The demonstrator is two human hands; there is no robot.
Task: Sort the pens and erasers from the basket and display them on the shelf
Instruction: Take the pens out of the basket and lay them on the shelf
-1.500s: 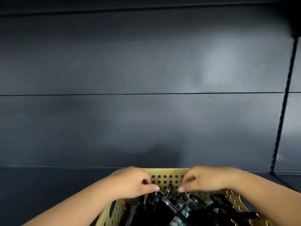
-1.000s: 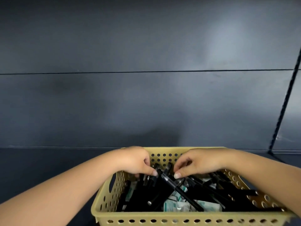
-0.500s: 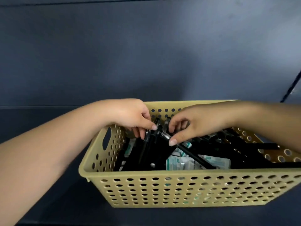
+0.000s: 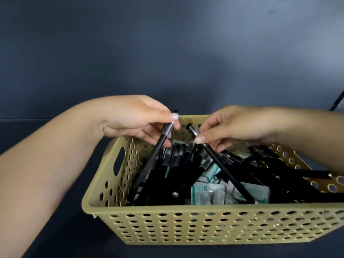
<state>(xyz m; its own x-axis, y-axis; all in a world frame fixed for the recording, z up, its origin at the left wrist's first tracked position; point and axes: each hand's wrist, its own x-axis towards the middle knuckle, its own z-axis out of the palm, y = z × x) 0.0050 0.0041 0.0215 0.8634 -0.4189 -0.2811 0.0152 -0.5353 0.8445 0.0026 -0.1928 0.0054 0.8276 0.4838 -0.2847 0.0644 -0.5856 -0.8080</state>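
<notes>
A tan perforated basket stands on the dark shelf, filled with several black pens and wrapped white-and-green erasers. My left hand pinches the top end of one black pen, which slants down into the basket's left side. My right hand pinches another black pen near its cap, and this pen slants down to the right over the erasers. Both hands hover above the basket's far rim.
The dark grey back panel of the shelf fills the upper view. A black upright post shows at the far right. The basket has an oval handle slot in its left wall.
The view has tilted down, so the whole basket now shows. Each hand has lifted one pen's top end above the pile and the hands have spread slightly apart.
</notes>
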